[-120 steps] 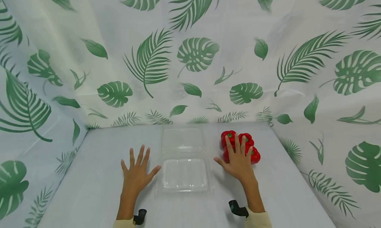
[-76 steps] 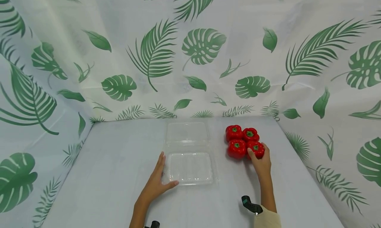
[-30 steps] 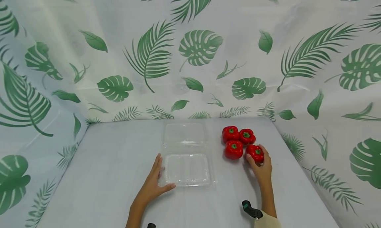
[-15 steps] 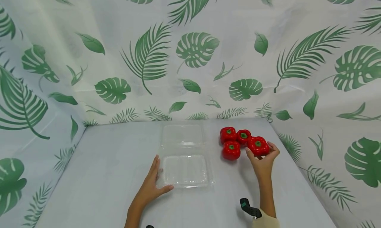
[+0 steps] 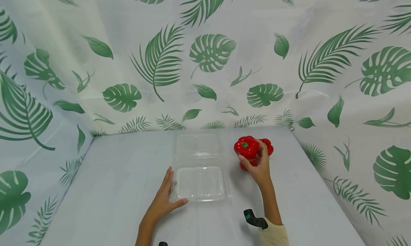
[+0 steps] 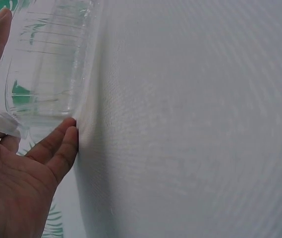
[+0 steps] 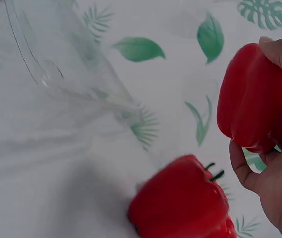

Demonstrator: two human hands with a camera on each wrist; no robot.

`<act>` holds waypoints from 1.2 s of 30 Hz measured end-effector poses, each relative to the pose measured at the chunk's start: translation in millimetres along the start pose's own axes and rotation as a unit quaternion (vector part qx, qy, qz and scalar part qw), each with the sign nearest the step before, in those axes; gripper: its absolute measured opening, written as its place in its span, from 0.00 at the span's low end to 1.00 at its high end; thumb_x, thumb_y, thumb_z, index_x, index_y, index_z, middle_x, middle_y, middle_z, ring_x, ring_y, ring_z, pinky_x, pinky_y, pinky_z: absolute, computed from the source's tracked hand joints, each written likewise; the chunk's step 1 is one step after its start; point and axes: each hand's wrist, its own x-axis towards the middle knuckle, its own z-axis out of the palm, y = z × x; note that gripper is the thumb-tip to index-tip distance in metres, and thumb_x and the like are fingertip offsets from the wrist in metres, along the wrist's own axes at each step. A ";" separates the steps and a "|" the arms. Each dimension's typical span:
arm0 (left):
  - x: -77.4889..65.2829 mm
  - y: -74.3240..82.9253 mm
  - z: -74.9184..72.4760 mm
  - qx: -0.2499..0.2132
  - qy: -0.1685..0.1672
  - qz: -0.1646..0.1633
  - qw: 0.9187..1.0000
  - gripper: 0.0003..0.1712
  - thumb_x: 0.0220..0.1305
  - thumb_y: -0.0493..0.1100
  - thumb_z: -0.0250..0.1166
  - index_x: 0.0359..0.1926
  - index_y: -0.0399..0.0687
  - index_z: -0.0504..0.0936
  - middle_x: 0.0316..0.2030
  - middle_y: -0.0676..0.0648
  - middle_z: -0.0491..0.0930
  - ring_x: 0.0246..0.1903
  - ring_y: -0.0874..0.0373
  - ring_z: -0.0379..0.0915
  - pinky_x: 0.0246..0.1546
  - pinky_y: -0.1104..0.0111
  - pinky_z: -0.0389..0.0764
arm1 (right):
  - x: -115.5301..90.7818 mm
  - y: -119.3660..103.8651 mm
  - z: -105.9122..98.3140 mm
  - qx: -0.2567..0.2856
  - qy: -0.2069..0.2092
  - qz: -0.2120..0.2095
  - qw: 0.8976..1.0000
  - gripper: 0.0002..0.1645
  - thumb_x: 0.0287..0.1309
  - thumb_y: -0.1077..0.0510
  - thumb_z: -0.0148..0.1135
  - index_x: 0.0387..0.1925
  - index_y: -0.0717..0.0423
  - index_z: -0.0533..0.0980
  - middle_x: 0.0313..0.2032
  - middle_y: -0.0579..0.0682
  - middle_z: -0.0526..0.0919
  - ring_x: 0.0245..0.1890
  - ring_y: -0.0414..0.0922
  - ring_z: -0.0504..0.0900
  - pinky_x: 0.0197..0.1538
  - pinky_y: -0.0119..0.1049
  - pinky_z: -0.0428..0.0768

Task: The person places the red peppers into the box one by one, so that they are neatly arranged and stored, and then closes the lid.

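Note:
In the head view my right hand (image 5: 261,169) grips a red bell pepper (image 5: 245,146) between thumb and fingers, raised above the other peppers. The right wrist view shows this held pepper (image 7: 252,99) clear of a second pepper (image 7: 178,203) with a green stem. Behind my fingers another red pepper (image 5: 268,147) partly shows, and one more pepper (image 5: 247,164) peeks out below the held one. My left hand (image 5: 162,203) rests at the left side of a clear plastic clamshell container (image 5: 200,183), thumb spread toward its front edge; its fingertips touch the container in the left wrist view.
The container's lid (image 5: 197,145) lies folded back flat behind its base. A white cloth covers the table (image 5: 106,189). Leaf-printed sheeting (image 5: 212,96) hangs at the back and both sides. Each wrist wears a black camera mount (image 5: 255,220).
My right hand took hold of the front right pepper, drew it away from the group, lifted it and carried it left over the others. My left hand moved to the container and stayed there.

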 end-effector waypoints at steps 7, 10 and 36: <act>-0.9 -0.9 1.9 -0.004 0.000 0.005 1.000 0.69 0.45 0.56 0.79 0.77 0.43 0.44 0.79 0.51 0.36 0.72 0.42 0.57 0.65 0.51 0.68 | -2.0 -1.4 22.7 -0.014 -0.088 0.020 0.996 0.54 0.46 0.57 0.76 0.71 0.45 0.57 0.68 0.52 0.65 0.67 0.51 0.65 0.60 0.57 0.78; -0.9 -0.7 1.6 -0.004 0.000 0.005 1.000 0.69 0.45 0.56 0.79 0.77 0.44 0.44 0.79 0.52 0.36 0.73 0.43 0.54 0.66 0.52 0.68 | -3.1 -2.4 30.3 -0.012 -0.126 0.034 0.991 0.55 0.45 0.55 0.77 0.70 0.45 0.54 0.68 0.53 0.66 0.66 0.53 0.66 0.59 0.58 0.78; 0.3 4.0 -0.1 0.000 0.000 -0.015 1.000 0.67 0.46 0.58 0.77 0.78 0.48 0.45 0.79 0.54 0.39 0.72 0.43 0.58 0.65 0.51 0.68 | -17.8 -10.3 99.7 -0.124 -0.279 0.008 0.952 0.51 0.45 0.51 0.77 0.69 0.52 0.62 0.63 0.53 0.72 0.63 0.52 0.72 0.58 0.53 0.81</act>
